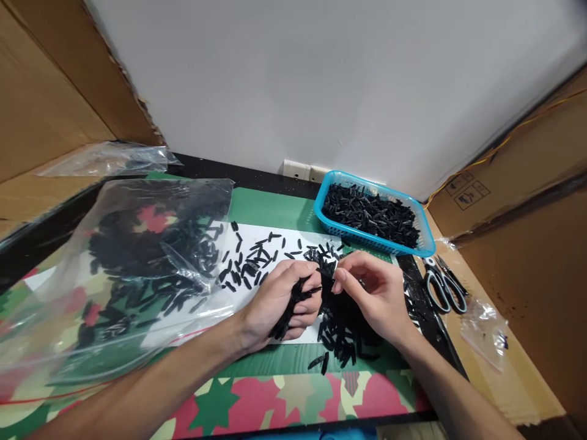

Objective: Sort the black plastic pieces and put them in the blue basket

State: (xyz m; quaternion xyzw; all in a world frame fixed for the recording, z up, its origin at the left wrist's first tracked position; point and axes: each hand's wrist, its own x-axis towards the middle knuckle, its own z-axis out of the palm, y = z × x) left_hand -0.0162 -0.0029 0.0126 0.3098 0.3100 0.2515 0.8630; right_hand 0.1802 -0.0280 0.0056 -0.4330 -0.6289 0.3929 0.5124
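My left hand [293, 299] is wrapped round a bunch of small black strips [288, 311], which stick out between its fingers. Just to its right, my right hand [373, 287] has thumb and forefinger pinched at the end of a black piece [326, 275] that reaches across from the left fingertips. Below both hands lies a pile of loose black strips [342, 330], partly hidden by my right hand. More black strips [257, 260] are scattered over the white sheet [293, 232] behind and left of my hands.
A blue basket [428, 238] full of black strips stands at the back right. Scissors [443, 287] and a small clear bag [483, 333] lie right of it. On the left, a large clear bag [137, 244] holds more strips. Cardboard walls flank the table; a white wall rises behind.
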